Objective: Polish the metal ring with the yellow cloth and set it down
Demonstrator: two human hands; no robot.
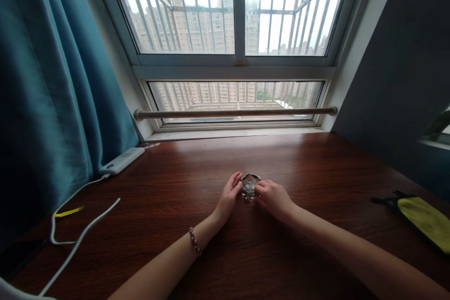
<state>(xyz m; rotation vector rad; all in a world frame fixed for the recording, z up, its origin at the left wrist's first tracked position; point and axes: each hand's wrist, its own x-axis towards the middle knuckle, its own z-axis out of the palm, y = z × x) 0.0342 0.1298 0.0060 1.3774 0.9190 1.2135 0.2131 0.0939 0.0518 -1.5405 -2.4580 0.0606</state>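
A small clear glass ashtray with a wavy rim rests on the dark wooden tabletop, between my two hands. My left hand curls against its left side, fingers along the outer wall and rim. On the right, my right hand grips the rim, with its fingertips reaching over the edge into the dish. Those fingertips are partly hidden by the back of the hand, so I cannot tell whether they also hold something small. A beaded bracelet circles my left wrist.
A white power strip lies at the back left by the blue curtain. White cable and a yellow strip are at left. A yellow-and-black item lies far right. Behind the table, a metal rail crosses the window.
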